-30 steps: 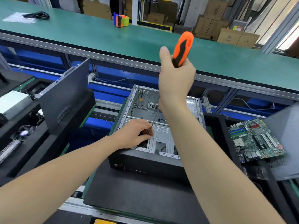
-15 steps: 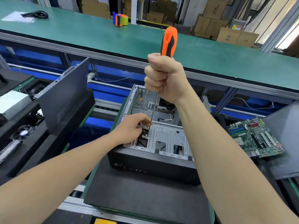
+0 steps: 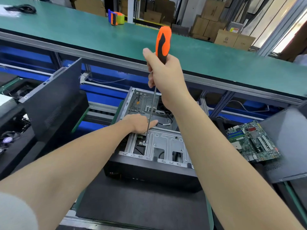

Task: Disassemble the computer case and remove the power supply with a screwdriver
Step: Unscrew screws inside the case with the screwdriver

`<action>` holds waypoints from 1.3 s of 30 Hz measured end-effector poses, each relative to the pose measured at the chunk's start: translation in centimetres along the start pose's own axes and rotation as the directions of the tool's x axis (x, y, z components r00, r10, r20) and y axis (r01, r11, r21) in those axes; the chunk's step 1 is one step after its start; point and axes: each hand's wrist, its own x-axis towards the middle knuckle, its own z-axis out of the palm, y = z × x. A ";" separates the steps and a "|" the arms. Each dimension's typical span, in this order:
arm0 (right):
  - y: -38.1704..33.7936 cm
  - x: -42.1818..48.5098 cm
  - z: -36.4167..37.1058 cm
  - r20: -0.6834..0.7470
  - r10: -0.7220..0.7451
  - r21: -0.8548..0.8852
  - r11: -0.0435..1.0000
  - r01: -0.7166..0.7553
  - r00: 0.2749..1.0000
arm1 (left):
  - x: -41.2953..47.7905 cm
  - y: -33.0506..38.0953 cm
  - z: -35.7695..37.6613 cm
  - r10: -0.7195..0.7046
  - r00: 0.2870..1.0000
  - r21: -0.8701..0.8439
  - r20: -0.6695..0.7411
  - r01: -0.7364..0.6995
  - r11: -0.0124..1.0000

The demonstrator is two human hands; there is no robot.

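An open black computer case (image 3: 149,173) lies on a dark mat, its silver inner frame (image 3: 166,143) facing up. My right hand (image 3: 164,77) grips the orange-and-black handle of a long screwdriver (image 3: 162,42), held nearly upright. Its shaft runs down to a tip that meets the frame at about the left middle. My left hand (image 3: 141,123) rests on the frame's left side, thumb stretched out towards the shaft, fingers hidden behind the palm. No power supply can be made out inside the case.
A removed black side panel (image 3: 54,97) leans at the left. A green motherboard (image 3: 252,141) lies at the right beside another dark panel (image 3: 289,143). A long green bench (image 3: 83,30) with a tape dispenser (image 3: 116,18) runs across the back; cardboard boxes (image 3: 224,35) stand behind.
My right hand has turned on the screwdriver handle and shifted slightly right. My left hand has moved off the screw spot and now lies flatter beside the shaft.
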 end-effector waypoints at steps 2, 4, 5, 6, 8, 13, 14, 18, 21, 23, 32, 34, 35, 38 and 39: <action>0.0 -0.4 0.0 -0.078 -0.015 0.036 0.999 0.018 0.997 | 0.3 -0.2 0.3 0.007 1.000 0.009 -0.013 -0.007 1.000; -0.2 -0.9 0.1 -0.127 -0.029 0.056 0.998 0.036 0.991 | 0.6 -0.3 0.5 0.001 1.000 0.035 -0.027 0.000 0.999; -0.2 -1.1 0.2 -0.139 -0.027 0.073 0.997 0.037 0.990 | 0.6 -0.2 0.5 -0.003 1.000 0.047 -0.031 0.005 0.999; -0.3 -1.2 0.4 -0.145 -0.012 0.102 0.994 0.027 0.989 | 0.7 -0.2 0.6 -0.006 0.999 0.054 -0.038 0.008 0.999; -0.5 -1.4 0.6 -0.169 0.029 0.156 0.988 -0.002 0.985 | 0.5 -0.1 0.7 -0.007 0.998 0.059 -0.069 0.011 0.998; -0.7 -1.2 0.3 -0.040 0.008 0.247 0.969 0.002 0.999 | 0.0 0.0 0.8 0.022 0.993 0.077 -0.117 -0.013 0.997; -0.6 -1.0 0.0 0.082 -0.030 0.275 0.961 0.006 0.996 | -0.1 0.0 0.8 0.030 0.992 0.085 -0.122 -0.020 0.996; -0.2 -0.4 -0.9 0.461 -0.143 0.397 0.916 -0.059 0.876 | -0.1 -0.1 0.9 0.053 0.988 0.116 -0.143 -0.036 0.993; 0.4 0.1 -1.3 0.565 -0.184 0.461 0.879 -0.123 0.804 | -0.1 0.0 0.8 0.068 0.990 0.136 -0.125 -0.051 0.989; 0.5 0.3 -1.5 0.588 -0.219 0.494 0.860 -0.131 0.779 | 0.0 0.0 0.7 0.086 0.990 0.155 -0.110 -0.068 0.986; 0.6 -2.0 0.5 0.067 -0.300 0.352 0.899 0.259 0.951 | -0.4 0.2 0.9 0.039 0.985 0.123 -0.167 -0.019 0.992; 0.8 -2.4 1.0 -0.047 -0.319 0.367 0.876 0.314 0.947 | -0.5 0.3 0.9 0.042 0.986 0.118 -0.164 -0.022 0.993; 1.0 -2.5 1.1 -0.104 -0.308 0.363 0.873 0.325 0.946 | -0.5 0.3 0.9 0.038 0.985 0.106 -0.168 -0.020 0.994; 1.5 -2.4 0.9 -0.214 -0.259 0.315 0.895 0.317 0.942 | -0.4 0.3 0.9 0.040 0.983 0.109 -0.179 -0.021 0.994; 1.6 -2.2 0.8 -0.219 -0.249 0.300 0.903 0.308 0.944 | -0.4 0.3 1.0 0.037 0.982 0.106 -0.185 -0.017 0.994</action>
